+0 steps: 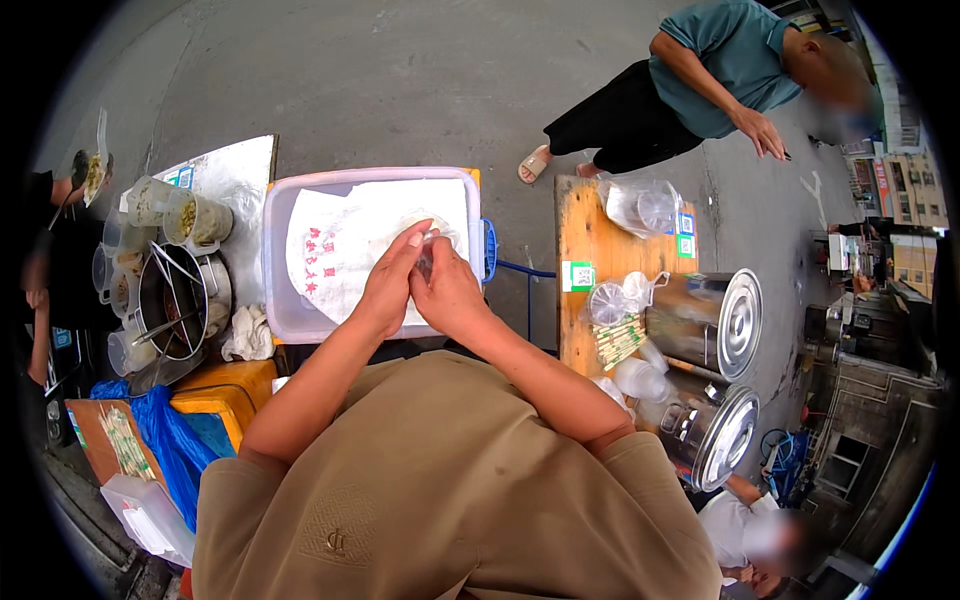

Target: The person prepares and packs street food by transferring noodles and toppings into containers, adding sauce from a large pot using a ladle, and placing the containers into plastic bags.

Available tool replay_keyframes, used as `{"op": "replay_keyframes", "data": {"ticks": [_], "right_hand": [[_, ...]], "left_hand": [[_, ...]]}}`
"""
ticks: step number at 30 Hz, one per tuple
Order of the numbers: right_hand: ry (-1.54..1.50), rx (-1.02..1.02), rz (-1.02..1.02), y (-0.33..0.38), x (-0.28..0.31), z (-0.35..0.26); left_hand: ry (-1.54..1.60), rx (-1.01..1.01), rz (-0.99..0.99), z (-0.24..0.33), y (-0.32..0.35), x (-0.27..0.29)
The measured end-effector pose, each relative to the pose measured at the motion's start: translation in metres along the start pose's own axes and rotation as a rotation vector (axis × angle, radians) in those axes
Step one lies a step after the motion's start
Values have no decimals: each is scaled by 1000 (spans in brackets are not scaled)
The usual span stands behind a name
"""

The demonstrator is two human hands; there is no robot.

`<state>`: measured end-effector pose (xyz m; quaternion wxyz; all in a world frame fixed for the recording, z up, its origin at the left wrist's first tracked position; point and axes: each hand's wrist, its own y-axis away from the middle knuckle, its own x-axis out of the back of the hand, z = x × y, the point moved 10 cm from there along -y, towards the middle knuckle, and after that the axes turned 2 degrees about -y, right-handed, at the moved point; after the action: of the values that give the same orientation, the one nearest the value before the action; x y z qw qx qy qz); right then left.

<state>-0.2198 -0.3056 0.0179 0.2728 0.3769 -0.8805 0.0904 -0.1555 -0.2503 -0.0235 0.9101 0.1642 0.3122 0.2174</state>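
The left hand [390, 285] and right hand [453, 295] meet, fingers curled around crinkled clear plastic [426, 262] above a white, red-marked sheet [330, 250]. They mostly hide it.

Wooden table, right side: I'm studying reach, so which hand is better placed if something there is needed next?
Likely the right hand: it lies nearer the wooden table, with the left hand farther away. Both hands meet over clear plastic, so the right may need freeing first.
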Motion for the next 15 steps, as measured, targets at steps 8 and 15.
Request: {"op": "replay_keyframes", "data": {"ticks": [8, 15], "right_hand": [[2, 159, -22, -2, 11, -10], [-96, 40, 254, -13, 29, 26]], "left_hand": [[-654, -276, -91, 40, -6, 28], [-459, 20, -303, -2, -48, 12]]}}
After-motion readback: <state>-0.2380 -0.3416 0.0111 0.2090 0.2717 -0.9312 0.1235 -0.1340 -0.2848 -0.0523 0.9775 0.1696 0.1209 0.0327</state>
